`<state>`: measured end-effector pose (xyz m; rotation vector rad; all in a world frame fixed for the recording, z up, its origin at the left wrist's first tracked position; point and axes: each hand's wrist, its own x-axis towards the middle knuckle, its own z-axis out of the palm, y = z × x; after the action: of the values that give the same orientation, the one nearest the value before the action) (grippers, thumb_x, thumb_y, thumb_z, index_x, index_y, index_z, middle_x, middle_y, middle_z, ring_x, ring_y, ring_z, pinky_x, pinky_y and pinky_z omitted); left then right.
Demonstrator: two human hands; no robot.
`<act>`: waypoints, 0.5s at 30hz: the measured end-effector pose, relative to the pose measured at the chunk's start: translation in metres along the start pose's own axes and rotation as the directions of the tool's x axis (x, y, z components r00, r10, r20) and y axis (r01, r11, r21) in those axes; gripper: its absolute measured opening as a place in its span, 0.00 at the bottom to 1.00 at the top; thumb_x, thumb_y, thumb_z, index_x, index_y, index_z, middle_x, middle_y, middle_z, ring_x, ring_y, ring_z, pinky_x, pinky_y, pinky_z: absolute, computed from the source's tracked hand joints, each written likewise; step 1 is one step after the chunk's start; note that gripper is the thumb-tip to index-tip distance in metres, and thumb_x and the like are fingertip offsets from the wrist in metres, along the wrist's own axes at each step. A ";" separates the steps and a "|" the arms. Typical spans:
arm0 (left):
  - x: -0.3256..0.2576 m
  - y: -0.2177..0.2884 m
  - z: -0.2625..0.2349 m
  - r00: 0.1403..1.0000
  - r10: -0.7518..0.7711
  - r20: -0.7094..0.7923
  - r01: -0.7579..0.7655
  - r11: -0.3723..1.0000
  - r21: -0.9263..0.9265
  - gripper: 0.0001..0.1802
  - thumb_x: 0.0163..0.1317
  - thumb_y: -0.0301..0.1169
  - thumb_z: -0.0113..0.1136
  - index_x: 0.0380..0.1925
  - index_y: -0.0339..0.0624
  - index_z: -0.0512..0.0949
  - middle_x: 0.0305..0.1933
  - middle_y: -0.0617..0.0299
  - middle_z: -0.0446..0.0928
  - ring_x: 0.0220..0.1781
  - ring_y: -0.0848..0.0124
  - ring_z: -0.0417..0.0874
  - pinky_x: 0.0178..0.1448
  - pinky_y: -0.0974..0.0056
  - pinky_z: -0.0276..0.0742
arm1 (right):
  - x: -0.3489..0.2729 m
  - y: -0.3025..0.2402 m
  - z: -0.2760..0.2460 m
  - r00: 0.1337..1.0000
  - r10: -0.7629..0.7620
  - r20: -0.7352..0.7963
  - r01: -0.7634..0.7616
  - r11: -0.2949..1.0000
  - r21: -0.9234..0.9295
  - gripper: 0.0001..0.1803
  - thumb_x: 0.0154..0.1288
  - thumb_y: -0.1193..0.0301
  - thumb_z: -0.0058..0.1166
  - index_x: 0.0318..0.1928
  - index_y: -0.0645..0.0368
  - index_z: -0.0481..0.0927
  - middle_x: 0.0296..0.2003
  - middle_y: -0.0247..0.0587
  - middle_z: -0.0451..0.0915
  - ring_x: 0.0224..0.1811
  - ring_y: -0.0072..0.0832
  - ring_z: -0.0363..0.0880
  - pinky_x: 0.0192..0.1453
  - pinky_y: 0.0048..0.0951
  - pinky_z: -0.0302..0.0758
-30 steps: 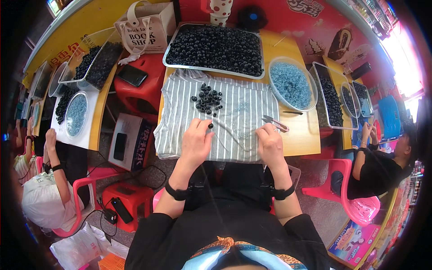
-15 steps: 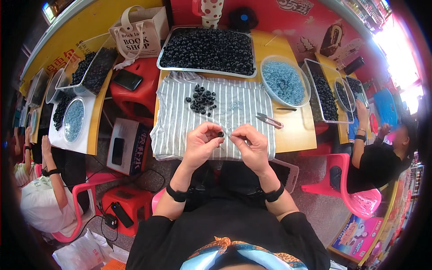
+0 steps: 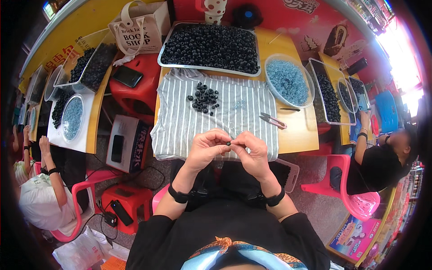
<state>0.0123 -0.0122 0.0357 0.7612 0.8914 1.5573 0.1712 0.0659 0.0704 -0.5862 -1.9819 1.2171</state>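
Observation:
My left hand [image 3: 205,148] and my right hand [image 3: 251,152] meet in front of my chest, over the near edge of a grey striped cloth [image 3: 180,121]. Between their fingertips they pinch one small black bead [image 3: 228,143]. A thin clear thread seems to run from it, too fine to follow. A loose pile of black beads [image 3: 203,97] lies on the cloth farther out. Small thread snips [image 3: 272,120] rest at the cloth's right edge.
A big tray of black beads [image 3: 211,42] stands at the back, a bowl of pale blue beads [image 3: 288,81] to its right. The yellow table [image 3: 299,135] carries them. A red stool with a phone [image 3: 128,76] is left. Other people sit at both sides.
Both hands lifted off the cloth and came together toward me. The right hand left the snips on the cloth; a black bead is now pinched between the fingertips.

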 end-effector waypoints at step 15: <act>0.007 -0.012 -0.024 0.997 0.038 0.068 -0.003 0.892 -0.451 0.09 0.60 0.22 0.64 0.41 0.34 0.79 0.42 0.54 0.77 0.37 0.68 0.82 0.38 0.71 0.79 | 0.069 0.030 -0.005 0.958 0.263 0.114 -0.270 0.962 0.041 0.03 0.58 0.79 0.62 0.33 0.63 0.81 0.28 0.38 0.81 0.27 0.25 0.79 0.32 0.26 0.74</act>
<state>-0.0032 -0.0075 0.0130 0.4874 0.4359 1.6595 0.1317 0.1304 0.0688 -0.7945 -1.9959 1.4906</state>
